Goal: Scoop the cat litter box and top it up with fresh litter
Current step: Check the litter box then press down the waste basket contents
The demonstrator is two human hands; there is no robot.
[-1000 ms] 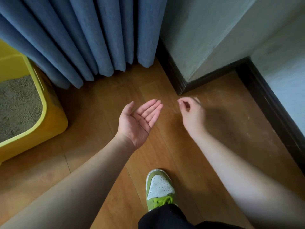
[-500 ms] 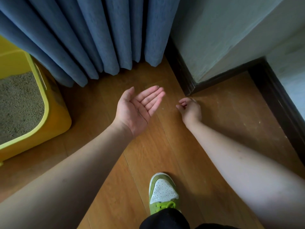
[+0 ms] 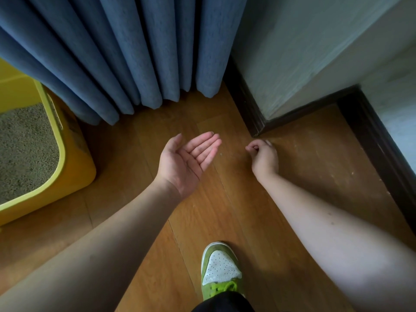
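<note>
Nearest, a green-and-white lace-up sneaker (image 3: 220, 270) stands on the brown wooden plank floor (image 3: 135, 221). Farther out, the left hand (image 3: 186, 164) is cupped palm-up, fingers straight and together, holding nothing visible. The right hand (image 3: 263, 157) pinches its curled fingers low by the dark baseboard corner (image 3: 255, 129) (whether a grain sits between them, I cannot tell). At far left, the yellow plastic litter box (image 3: 74, 167) holds smooth grey litter (image 3: 24, 149); scooping looks finished, with stray-grain cleanup probably remaining.

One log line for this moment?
left hand: palm up, empty | right hand: fingers curled near floor, contents unclear | litter box: left, untouched
</note>
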